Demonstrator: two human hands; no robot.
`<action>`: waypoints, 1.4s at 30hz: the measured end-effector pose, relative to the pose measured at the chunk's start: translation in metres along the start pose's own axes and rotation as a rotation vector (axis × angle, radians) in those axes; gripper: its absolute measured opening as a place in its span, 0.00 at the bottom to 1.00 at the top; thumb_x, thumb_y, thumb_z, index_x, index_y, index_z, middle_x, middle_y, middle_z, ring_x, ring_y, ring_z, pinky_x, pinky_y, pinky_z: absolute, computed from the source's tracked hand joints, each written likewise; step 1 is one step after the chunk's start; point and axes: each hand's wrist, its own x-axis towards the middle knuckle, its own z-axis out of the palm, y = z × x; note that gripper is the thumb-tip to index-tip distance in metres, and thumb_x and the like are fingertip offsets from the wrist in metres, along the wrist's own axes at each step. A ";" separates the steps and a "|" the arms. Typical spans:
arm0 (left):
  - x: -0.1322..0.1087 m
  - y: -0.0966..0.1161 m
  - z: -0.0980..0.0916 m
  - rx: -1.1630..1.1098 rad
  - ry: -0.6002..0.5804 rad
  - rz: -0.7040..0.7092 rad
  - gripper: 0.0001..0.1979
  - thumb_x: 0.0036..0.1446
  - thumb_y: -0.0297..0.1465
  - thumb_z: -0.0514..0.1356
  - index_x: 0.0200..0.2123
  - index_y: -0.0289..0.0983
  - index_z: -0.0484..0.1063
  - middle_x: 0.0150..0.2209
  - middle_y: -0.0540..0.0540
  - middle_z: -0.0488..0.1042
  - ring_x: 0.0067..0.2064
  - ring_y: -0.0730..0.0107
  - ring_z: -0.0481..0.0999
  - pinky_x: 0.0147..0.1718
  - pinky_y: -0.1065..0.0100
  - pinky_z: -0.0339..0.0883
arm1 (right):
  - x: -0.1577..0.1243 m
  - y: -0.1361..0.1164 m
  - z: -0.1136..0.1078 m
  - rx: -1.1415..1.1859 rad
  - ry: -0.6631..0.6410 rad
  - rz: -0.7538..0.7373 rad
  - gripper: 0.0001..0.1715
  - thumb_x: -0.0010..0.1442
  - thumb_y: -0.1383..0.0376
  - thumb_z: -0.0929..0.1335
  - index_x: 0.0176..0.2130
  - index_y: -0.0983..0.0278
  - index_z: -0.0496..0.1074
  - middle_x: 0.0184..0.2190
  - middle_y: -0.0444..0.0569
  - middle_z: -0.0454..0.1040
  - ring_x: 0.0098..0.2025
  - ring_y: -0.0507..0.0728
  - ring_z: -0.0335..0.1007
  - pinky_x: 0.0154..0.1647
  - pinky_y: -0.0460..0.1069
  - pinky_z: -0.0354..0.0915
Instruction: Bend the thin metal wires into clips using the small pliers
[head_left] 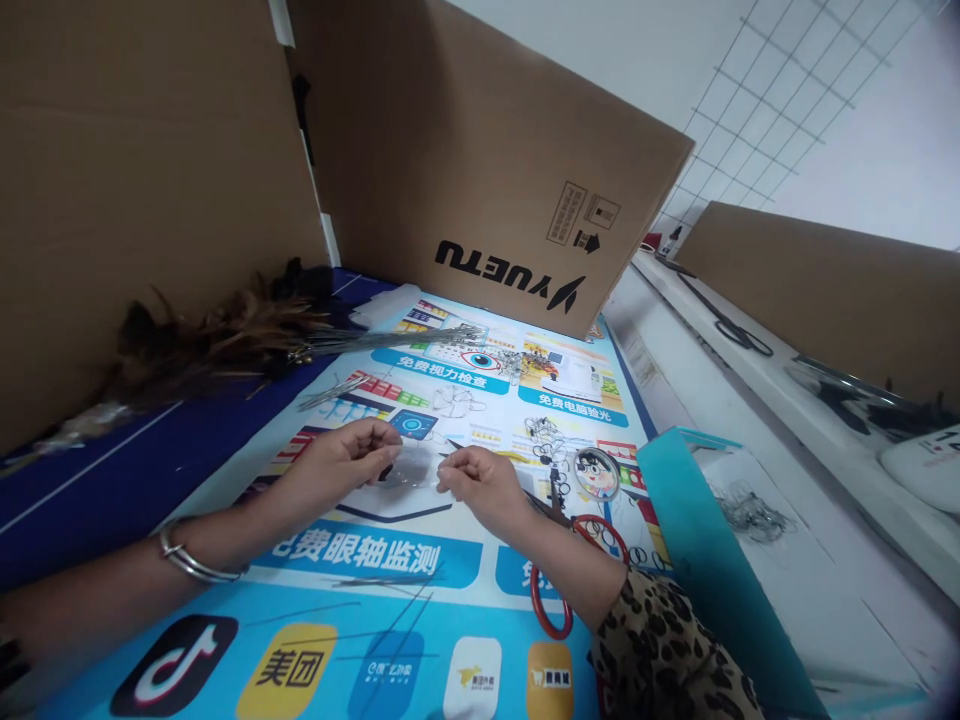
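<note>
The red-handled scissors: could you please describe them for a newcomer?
On the printed table cover, find the right hand. Partly hidden by its forearm lie the scissors, whose large red handle loops set them apart from small dark rings nearby.

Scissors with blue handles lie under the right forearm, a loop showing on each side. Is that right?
Not the colour: in the head view, the scissors have red handles. They do lie under the right forearm, a loop showing on each side.
</note>
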 end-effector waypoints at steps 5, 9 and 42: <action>0.001 0.001 -0.003 0.070 -0.008 -0.008 0.13 0.55 0.41 0.62 0.35 0.36 0.73 0.26 0.52 0.70 0.27 0.72 0.66 0.25 0.73 0.59 | -0.001 0.003 0.001 -0.110 0.148 -0.097 0.13 0.56 0.61 0.70 0.43 0.61 0.71 0.33 0.44 0.73 0.30 0.50 0.65 0.31 0.45 0.64; -0.003 0.000 0.002 0.123 -0.104 0.069 0.12 0.54 0.40 0.62 0.36 0.37 0.75 0.32 0.47 0.75 0.33 0.66 0.72 0.32 0.69 0.65 | -0.004 0.002 0.002 -0.182 0.032 -0.174 0.21 0.58 0.66 0.66 0.52 0.57 0.71 0.46 0.48 0.74 0.35 0.52 0.68 0.32 0.45 0.65; -0.011 0.008 0.002 -0.077 -0.195 -0.038 0.16 0.60 0.46 0.59 0.39 0.39 0.72 0.24 0.53 0.66 0.25 0.72 0.64 0.22 0.72 0.57 | -0.004 -0.007 0.000 -0.227 0.047 -0.110 0.10 0.60 0.58 0.68 0.34 0.60 0.77 0.26 0.42 0.74 0.29 0.52 0.67 0.31 0.46 0.62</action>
